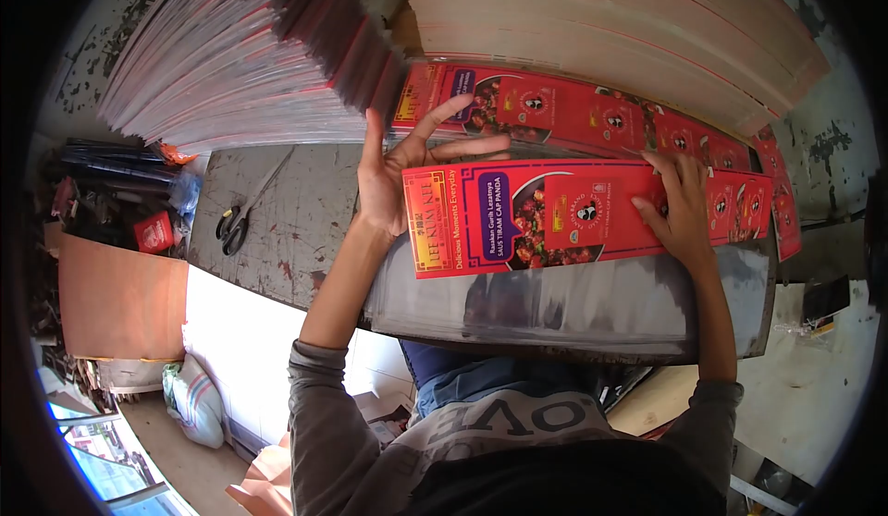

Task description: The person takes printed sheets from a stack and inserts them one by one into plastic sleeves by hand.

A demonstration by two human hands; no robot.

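Observation:
A long red printed strip, lettered "Lee Kum Kee" and pictured with food, lies tilted across the front of the worktable. My right hand grips its upper edge toward the right, thumb on the printed face and fingers at the edge. At the strip's left end, my left hand is open with fingers spread; part of the palm is hidden behind the strip. Beneath the strip lies a stack of clear plastic sleeves. More red printed strips lie in a row just behind.
A tall stack of plastic-covered sheets leans at the back left. Brown cardboard stands along the back. Black-handled scissors lie on the worn tabletop. A brown box and a white sack are on the left.

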